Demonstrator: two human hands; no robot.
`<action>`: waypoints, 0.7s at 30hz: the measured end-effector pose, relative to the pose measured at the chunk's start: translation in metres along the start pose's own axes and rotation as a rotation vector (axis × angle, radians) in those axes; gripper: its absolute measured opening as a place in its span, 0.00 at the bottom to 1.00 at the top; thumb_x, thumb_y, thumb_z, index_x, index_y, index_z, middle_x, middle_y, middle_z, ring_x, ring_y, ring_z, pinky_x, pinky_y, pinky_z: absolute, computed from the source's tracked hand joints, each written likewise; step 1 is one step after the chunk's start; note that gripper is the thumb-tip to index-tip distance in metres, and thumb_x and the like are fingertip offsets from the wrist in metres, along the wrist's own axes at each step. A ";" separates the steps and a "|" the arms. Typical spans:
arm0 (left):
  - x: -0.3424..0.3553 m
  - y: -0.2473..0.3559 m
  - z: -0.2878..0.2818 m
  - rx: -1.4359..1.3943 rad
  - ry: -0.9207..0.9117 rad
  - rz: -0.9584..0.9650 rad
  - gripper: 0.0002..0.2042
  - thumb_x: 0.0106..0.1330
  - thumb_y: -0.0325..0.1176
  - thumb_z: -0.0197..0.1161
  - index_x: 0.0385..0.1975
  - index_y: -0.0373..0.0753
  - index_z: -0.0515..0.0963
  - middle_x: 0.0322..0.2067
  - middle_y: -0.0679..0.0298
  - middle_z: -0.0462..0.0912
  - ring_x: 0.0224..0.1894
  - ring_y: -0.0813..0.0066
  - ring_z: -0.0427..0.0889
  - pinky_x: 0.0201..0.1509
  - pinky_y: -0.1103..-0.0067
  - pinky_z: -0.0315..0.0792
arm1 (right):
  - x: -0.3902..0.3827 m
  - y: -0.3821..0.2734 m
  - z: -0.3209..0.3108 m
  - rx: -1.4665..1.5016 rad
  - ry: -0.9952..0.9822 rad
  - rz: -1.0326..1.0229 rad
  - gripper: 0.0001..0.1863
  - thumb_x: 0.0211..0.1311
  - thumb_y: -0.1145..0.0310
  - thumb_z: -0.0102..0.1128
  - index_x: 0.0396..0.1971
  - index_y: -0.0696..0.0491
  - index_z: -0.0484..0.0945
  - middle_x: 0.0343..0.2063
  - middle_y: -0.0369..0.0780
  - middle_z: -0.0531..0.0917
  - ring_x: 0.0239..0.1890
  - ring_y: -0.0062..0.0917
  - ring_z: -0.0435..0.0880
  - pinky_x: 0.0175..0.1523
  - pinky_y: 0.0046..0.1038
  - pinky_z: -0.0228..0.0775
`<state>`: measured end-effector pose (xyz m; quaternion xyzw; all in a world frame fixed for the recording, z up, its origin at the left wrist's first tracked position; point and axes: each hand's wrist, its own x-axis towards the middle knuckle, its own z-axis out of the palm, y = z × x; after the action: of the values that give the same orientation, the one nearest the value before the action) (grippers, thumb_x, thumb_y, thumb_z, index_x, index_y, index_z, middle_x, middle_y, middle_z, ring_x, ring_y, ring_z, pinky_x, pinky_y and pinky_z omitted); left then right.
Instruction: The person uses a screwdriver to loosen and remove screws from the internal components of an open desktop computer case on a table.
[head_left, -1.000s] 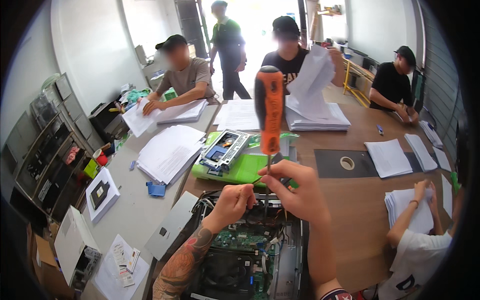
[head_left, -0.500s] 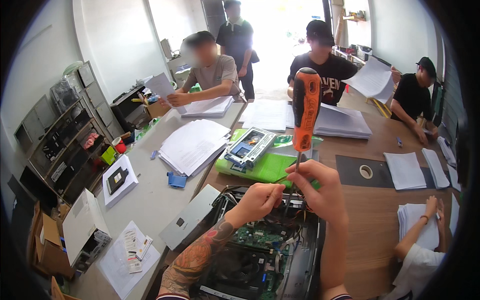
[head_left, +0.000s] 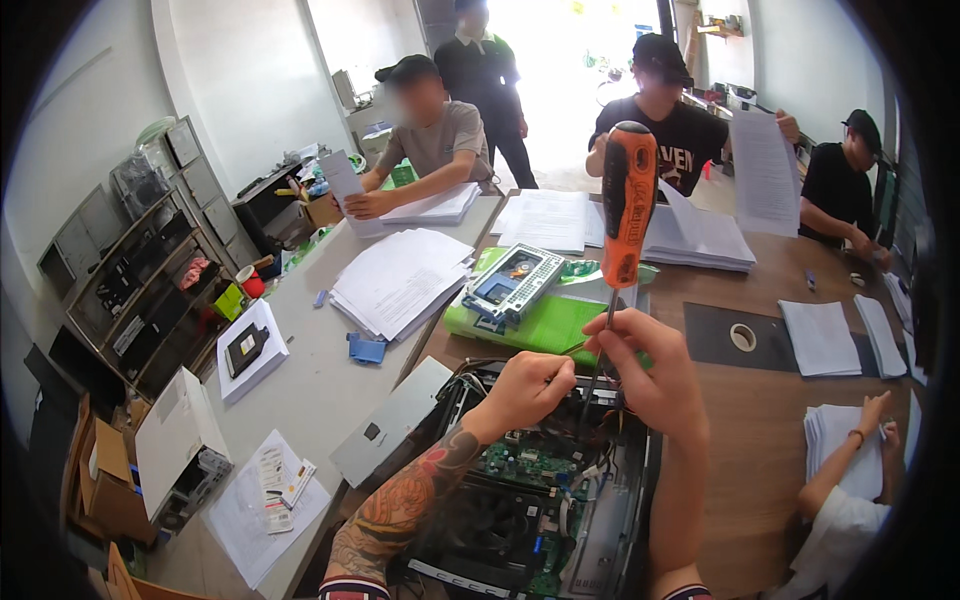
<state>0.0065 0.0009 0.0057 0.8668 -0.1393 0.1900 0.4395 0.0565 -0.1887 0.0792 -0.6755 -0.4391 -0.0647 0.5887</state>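
Observation:
An orange and black screwdriver stands upright over an open computer case, its long shaft reaching down among the cables and circuit board. My right hand has thumb and fingers closed round that shaft below the handle. Just left of it, my left hand is closed, pinching a thin wire that runs toward the right hand. A black fan fills the case's lower left. A detached silver panel lies beside the case. Beyond it a metal drive caddy rests on a green package.
Paper stacks and a blue plastic piece lie around. A white computer case is at left, a tape roll at right. Co-workers handle papers around the table; one person stands behind; another's hands are lower right.
The view has shifted, carrying the scene rightward. My grips look the same. The co-worker opposite has moved a lifted sheet upright to the right; the one at far left holds a sheet more upright.

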 end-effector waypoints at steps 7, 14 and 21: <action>0.001 0.010 0.001 -0.051 0.016 0.007 0.11 0.72 0.32 0.53 0.29 0.32 0.75 0.21 0.58 0.78 0.24 0.65 0.79 0.30 0.72 0.71 | -0.001 0.002 -0.001 0.022 0.000 0.001 0.07 0.65 0.77 0.61 0.41 0.61 0.82 0.32 0.44 0.86 0.34 0.27 0.87 0.40 0.26 0.76; 0.002 0.014 0.002 -0.024 0.078 0.059 0.06 0.64 0.27 0.66 0.34 0.33 0.77 0.27 0.59 0.83 0.28 0.70 0.83 0.36 0.75 0.76 | -0.001 0.004 -0.005 -0.015 0.043 -0.004 0.08 0.58 0.75 0.68 0.36 0.60 0.84 0.32 0.42 0.87 0.32 0.25 0.87 0.39 0.25 0.78; 0.002 0.009 -0.001 -0.021 0.025 -0.010 0.03 0.68 0.23 0.58 0.37 0.32 0.77 0.26 0.59 0.82 0.29 0.69 0.84 0.37 0.75 0.77 | 0.001 0.005 -0.002 0.014 0.066 -0.029 0.09 0.56 0.75 0.70 0.36 0.60 0.85 0.30 0.41 0.87 0.32 0.24 0.87 0.37 0.24 0.77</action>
<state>0.0039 -0.0031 0.0134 0.8605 -0.1312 0.1971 0.4512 0.0614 -0.1894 0.0769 -0.6623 -0.4297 -0.0924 0.6067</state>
